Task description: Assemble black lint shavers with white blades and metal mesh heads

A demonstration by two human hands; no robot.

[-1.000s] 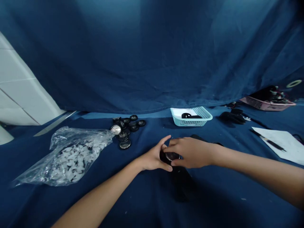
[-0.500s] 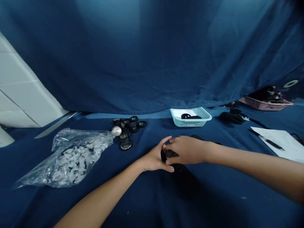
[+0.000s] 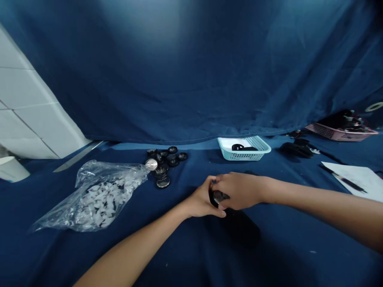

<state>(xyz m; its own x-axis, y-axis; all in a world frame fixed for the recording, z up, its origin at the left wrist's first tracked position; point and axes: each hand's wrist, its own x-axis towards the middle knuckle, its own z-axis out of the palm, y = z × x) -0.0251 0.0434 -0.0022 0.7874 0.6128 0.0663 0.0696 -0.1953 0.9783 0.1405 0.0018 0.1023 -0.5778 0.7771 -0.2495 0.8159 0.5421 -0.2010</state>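
Note:
Between my two hands, above the blue cloth, is a round black part [image 3: 220, 196] with a greyish face, much like a small speaker unit. My left hand [image 3: 203, 201] curves around its left side, thumb below and fingers above. From the right, my right hand [image 3: 242, 190] grips it, with fingertips and thumb at its face. My fingers cover most of the part. Left of my hands lies a pile of similar round black parts [image 3: 163, 182], some with silvery perforated faces. A clear plastic bag [image 3: 103, 201] of small white and black pieces touches the pile.
A light blue basket [image 3: 243, 156] with black parts stands behind my hands. Farther right are black items [image 3: 296, 149], a white sheet [image 3: 359, 179] with pen-like tools, and a pink basket [image 3: 344, 133]. A metal ruler-like strip [image 3: 77, 156] and white cup [image 3: 12, 169] are left.
The whole view has shifted slightly, so everything sits a little farther right. Both hands keep hold of the round black part, and more of its greyish face shows.

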